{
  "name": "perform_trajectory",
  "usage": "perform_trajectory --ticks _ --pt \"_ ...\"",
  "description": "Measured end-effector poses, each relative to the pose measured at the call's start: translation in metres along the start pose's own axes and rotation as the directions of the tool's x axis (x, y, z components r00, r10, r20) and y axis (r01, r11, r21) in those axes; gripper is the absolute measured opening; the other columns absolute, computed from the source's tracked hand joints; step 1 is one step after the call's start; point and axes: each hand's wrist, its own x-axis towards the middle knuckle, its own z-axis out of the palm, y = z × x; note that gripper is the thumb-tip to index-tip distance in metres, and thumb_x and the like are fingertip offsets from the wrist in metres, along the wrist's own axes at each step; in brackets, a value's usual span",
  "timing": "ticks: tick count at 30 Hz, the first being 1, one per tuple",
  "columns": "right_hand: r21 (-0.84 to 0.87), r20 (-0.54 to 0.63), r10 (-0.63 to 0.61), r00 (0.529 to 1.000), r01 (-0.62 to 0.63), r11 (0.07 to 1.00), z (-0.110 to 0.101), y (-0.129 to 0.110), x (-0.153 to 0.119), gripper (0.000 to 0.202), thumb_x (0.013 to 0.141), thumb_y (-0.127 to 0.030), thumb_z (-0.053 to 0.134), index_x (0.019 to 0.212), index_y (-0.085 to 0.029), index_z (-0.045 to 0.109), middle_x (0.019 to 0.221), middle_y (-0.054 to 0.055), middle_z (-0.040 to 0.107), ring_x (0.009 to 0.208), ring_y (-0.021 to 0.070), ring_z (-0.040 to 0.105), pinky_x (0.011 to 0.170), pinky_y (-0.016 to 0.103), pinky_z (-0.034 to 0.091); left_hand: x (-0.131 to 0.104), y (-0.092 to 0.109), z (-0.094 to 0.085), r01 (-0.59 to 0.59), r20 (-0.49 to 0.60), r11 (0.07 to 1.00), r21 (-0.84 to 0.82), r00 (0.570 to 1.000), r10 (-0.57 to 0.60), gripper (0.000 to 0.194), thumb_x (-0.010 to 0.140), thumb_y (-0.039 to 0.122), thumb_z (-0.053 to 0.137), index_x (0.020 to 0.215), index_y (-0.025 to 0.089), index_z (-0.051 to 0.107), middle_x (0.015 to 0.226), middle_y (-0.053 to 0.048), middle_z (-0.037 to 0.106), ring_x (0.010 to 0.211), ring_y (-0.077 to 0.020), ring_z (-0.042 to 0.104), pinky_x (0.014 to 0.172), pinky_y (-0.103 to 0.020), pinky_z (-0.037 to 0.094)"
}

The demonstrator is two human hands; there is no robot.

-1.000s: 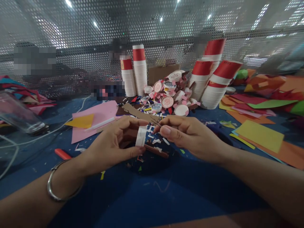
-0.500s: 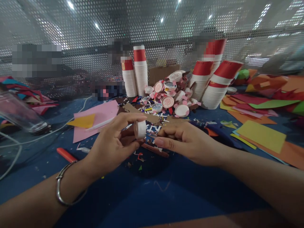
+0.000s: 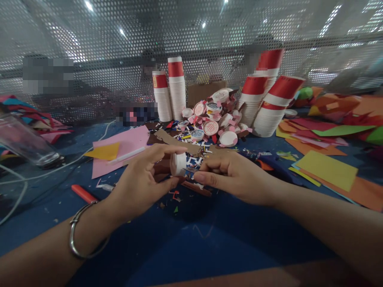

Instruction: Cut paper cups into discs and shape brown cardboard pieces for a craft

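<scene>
A small round white piece (image 3: 178, 164) stands on edge between the thumb and fingers of my left hand (image 3: 143, 177). To its right, my right hand (image 3: 236, 177) is closed in a pinch on a thin, pointed tool (image 3: 189, 170), whose tip lies close to the white piece's right side. Whether the tip touches it I cannot tell. Beyond my hands is a heap of round white pieces (image 3: 210, 128) with pink and brown paper bits. Small paper scraps (image 3: 194, 161) lie between the heap and my hands.
Stacks of red-and-white paper cups (image 3: 177, 91) flank the heap. A pink sheet (image 3: 131, 139), a red stick (image 3: 83, 194), a white cable (image 3: 68, 167) and a clear container (image 3: 26, 139) are at left. Coloured paper (image 3: 329, 169) lies at right, near dark-blue handles (image 3: 277, 171).
The white piece has turned slightly and moved a little right in my left hand. The thin tool's tip now shows beside it. My right hand has shifted slightly left.
</scene>
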Motion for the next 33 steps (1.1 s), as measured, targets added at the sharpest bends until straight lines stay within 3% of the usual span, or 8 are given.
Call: perform_trajectory --ticks 6,20,23,25,27,30,33 --pt "0.049 0.028 0.043 0.999 -0.044 0.998 0.000 0.001 0.000 0.051 0.099 -0.056 0.057 0.068 -0.016 0.065 0.066 0.001 0.062 0.065 0.0119 0.051 0.062 0.026 0.036 0.002 0.001 0.000 0.060 0.028 0.997 -0.057 0.998 -0.059 0.048 0.080 0.016 0.082 0.124 0.023 0.064 0.109 -0.003 0.074 0.095 -0.0183 0.076 0.083 -0.026 0.065" --pt "0.098 0.045 0.037 0.998 -0.041 0.994 0.001 0.007 0.003 0.046 0.098 -0.049 0.060 0.067 -0.016 0.064 0.063 -0.002 0.060 0.060 0.0100 0.048 0.058 0.025 0.033 0.000 0.009 0.002 0.101 -0.016 0.993 0.057 0.995 -0.100 0.048 0.077 0.014 0.079 0.123 0.024 0.070 0.117 -0.005 0.071 0.089 -0.0172 0.076 0.077 -0.027 0.067" --pt "0.098 0.052 0.038 0.998 -0.043 0.994 0.000 0.006 0.002 0.046 0.098 -0.050 0.060 0.067 -0.016 0.063 0.062 -0.002 0.060 0.058 0.0100 0.047 0.057 0.026 0.033 -0.002 0.009 0.002 0.078 -0.022 0.994 0.082 0.997 -0.076 0.049 0.079 0.016 0.079 0.126 0.025 0.068 0.116 -0.005 0.071 0.087 -0.0179 0.076 0.074 -0.029 0.068" --pt "0.118 0.070 0.054 0.996 -0.062 0.991 -0.001 0.005 0.002 0.047 0.098 -0.052 0.060 0.068 -0.016 0.064 0.063 -0.001 0.061 0.059 0.0104 0.049 0.057 0.026 0.034 -0.003 0.010 0.001 0.009 -0.055 0.982 0.188 0.998 0.001 0.047 0.081 0.019 0.079 0.127 0.025 0.069 0.118 -0.006 0.070 0.090 -0.0191 0.075 0.076 -0.031 0.068" --pt "0.134 0.088 0.062 0.994 -0.074 0.988 -0.001 0.004 0.001 0.047 0.098 -0.053 0.060 0.070 -0.015 0.066 0.066 0.000 0.064 0.061 0.0112 0.052 0.058 0.025 0.036 -0.005 0.013 0.001 -0.110 -0.067 0.912 0.395 0.987 0.148 0.043 0.084 0.019 0.078 0.126 0.026 0.070 0.121 -0.007 0.070 0.102 -0.0219 0.073 0.085 -0.035 0.066" --pt "0.087 0.083 0.060 0.995 -0.067 0.994 -0.001 0.002 0.002 0.046 0.098 -0.051 0.059 0.072 -0.015 0.068 0.068 0.002 0.066 0.063 0.0118 0.055 0.059 0.025 0.037 -0.007 0.019 -0.001 -0.276 0.030 0.668 0.691 0.934 0.355 0.043 0.089 0.012 0.072 0.129 0.028 0.068 0.127 -0.007 0.070 0.118 -0.0252 0.066 0.101 -0.041 0.058" --pt "-0.008 0.071 0.071 0.995 -0.071 0.997 -0.001 0.001 0.002 0.048 0.099 -0.051 0.056 0.069 -0.016 0.067 0.067 0.002 0.066 0.062 0.0120 0.054 0.061 0.026 0.038 -0.009 0.024 -0.003 -0.325 0.103 0.521 0.789 0.906 0.410 0.046 0.094 0.012 0.066 0.135 0.032 0.064 0.134 -0.006 0.067 0.121 -0.0267 0.064 0.107 -0.044 0.052"
